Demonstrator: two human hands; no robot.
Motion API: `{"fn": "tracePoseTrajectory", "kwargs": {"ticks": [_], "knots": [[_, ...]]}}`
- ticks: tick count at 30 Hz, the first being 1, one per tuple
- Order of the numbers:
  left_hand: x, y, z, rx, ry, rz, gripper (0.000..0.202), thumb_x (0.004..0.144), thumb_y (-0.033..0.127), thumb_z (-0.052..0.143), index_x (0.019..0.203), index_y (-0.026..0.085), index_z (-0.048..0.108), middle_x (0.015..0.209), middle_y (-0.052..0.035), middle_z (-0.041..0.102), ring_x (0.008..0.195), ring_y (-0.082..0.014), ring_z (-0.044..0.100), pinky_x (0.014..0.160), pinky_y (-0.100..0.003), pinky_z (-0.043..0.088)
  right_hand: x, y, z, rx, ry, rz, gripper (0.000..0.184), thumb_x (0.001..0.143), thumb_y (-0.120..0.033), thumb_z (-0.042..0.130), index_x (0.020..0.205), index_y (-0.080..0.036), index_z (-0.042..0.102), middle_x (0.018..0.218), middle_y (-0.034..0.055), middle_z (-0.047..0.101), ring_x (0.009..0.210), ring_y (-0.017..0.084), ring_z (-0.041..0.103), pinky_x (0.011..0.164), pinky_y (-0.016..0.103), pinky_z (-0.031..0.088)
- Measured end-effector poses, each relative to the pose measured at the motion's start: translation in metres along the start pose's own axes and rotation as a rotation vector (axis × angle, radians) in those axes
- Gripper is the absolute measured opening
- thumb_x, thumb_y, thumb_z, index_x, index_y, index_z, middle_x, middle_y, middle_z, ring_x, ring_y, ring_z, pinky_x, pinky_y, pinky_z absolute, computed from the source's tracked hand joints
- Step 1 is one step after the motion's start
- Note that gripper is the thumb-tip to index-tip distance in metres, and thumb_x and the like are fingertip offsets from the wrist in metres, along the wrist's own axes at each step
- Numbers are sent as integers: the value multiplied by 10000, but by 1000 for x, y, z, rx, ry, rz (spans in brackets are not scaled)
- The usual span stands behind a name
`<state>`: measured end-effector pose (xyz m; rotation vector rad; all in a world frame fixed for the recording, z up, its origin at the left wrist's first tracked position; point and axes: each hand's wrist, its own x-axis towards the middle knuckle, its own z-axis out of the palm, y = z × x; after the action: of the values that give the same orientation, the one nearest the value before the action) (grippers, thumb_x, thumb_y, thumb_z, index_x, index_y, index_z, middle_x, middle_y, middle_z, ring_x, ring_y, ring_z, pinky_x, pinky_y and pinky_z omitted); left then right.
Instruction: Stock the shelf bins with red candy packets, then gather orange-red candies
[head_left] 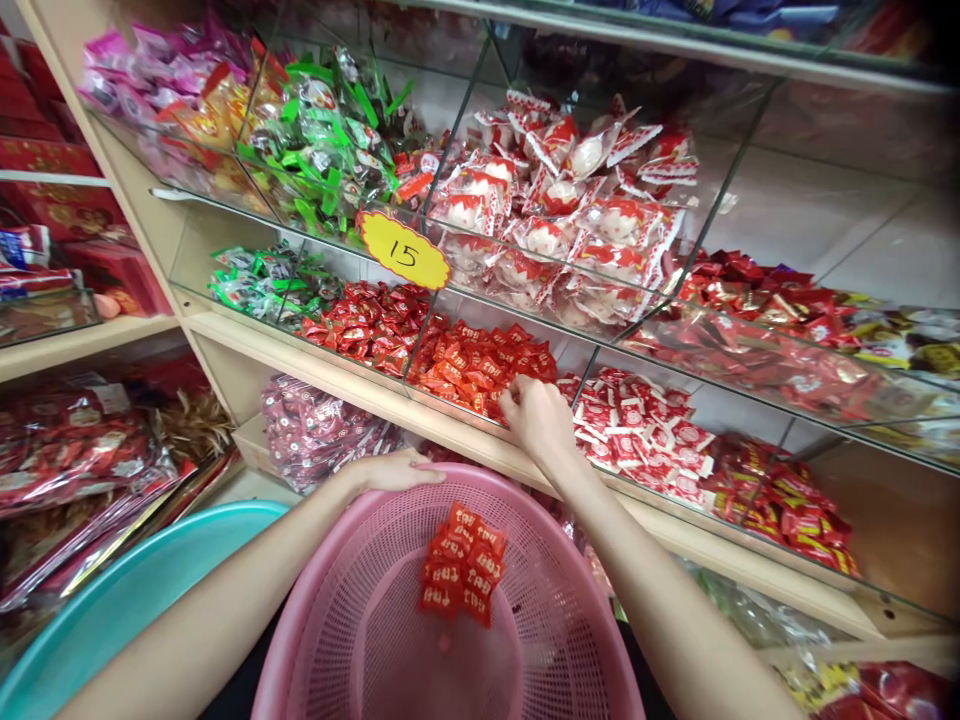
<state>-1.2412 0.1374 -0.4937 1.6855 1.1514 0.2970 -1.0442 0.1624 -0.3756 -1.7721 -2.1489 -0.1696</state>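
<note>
My left hand point(396, 470) is closed over the far left rim of a pink plastic basket point(330, 560). Inside the basket lies a small group of red-wrapped candies point(463, 565) with pale lettering. My right hand point(538, 418) reaches over the front glass edge of a shelf compartment, its fingers curled against a pile of similar red-wrapped candies point(480, 360). Whatever is between those fingertips is hidden by the hand.
Neighbouring glass compartments hold darker red candies point(375, 325) and red-and-white ones point(645, 425). Above, a shelf carries larger wrapped sweets point(559, 230) and a yellow "15" tag point(405, 250). A turquoise tub point(150, 570) stands at the left, near packaged goods point(82, 440).
</note>
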Motion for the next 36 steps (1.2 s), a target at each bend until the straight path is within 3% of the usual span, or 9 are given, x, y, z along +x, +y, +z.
{"fn": "tracePoseTrajectory", "kwargs": {"ticks": [3, 6, 11, 14, 17, 23, 27, 36], "knots": [[1, 1, 0, 70, 27, 3, 486, 720, 609, 430, 709, 155, 605, 646, 9, 539, 574, -108, 428, 522, -200, 319, -25, -2, -15, 153, 97, -90, 250, 827, -298, 372, 802, -185, 594, 667, 42, 613, 581, 142, 535, 545, 230, 314], [0, 4, -1, 127, 75, 8, 489, 697, 620, 448, 685, 156, 601, 649, 8, 540, 584, -113, 426, 537, -209, 311, -56, -1, -8, 427, 46, -164, 245, 835, -305, 368, 732, -187, 557, 564, -13, 536, 491, 100, 451, 510, 210, 294], [-1, 6, 1, 77, 44, 4, 495, 692, 642, 436, 630, 164, 550, 558, 25, 452, 529, -104, 364, 508, -223, 268, -94, 17, 56, 719, -213, -40, 283, 789, -341, 409, 550, -192, 445, 456, -54, 372, 428, 86, 327, 448, 210, 253], [-2, 6, 2, 55, 53, 21, 495, 690, 647, 441, 572, 168, 478, 539, 34, 388, 511, -92, 321, 489, -222, 242, -102, 29, 91, 879, -332, 109, 246, 726, -337, 455, 528, -191, 442, 450, -55, 383, 427, 87, 323, 436, 209, 258], [-2, 5, 2, 59, 58, 17, 498, 691, 647, 440, 549, 170, 452, 531, 37, 365, 508, -91, 309, 486, -223, 238, -104, 34, 108, 990, -418, 199, 253, 705, -358, 458, 520, -188, 444, 452, -45, 423, 422, 86, 341, 433, 210, 288], [-1, 6, 1, 51, 26, 7, 463, 716, 602, 440, 692, 158, 570, 609, 21, 473, 545, -97, 367, 512, -208, 277, -108, 34, 121, 982, -441, 247, 283, 710, -386, 442, 513, -182, 439, 437, -48, 426, 404, 76, 336, 422, 204, 298], [-1, 5, 0, 43, 26, 11, 462, 713, 601, 449, 679, 155, 568, 604, 20, 476, 555, -101, 382, 524, -207, 297, -110, 35, 126, 891, -395, 235, 238, 680, -337, 466, 509, -173, 481, 458, -36, 454, 435, 84, 361, 438, 206, 289], [-4, 8, 1, 7, 25, -6, 459, 705, 607, 457, 652, 161, 549, 592, 20, 481, 549, -105, 404, 510, -206, 308, -115, 35, 111, 529, -261, 162, 264, 729, -294, 459, 484, -196, 446, 455, -33, 464, 435, 102, 396, 448, 224, 248]]}}
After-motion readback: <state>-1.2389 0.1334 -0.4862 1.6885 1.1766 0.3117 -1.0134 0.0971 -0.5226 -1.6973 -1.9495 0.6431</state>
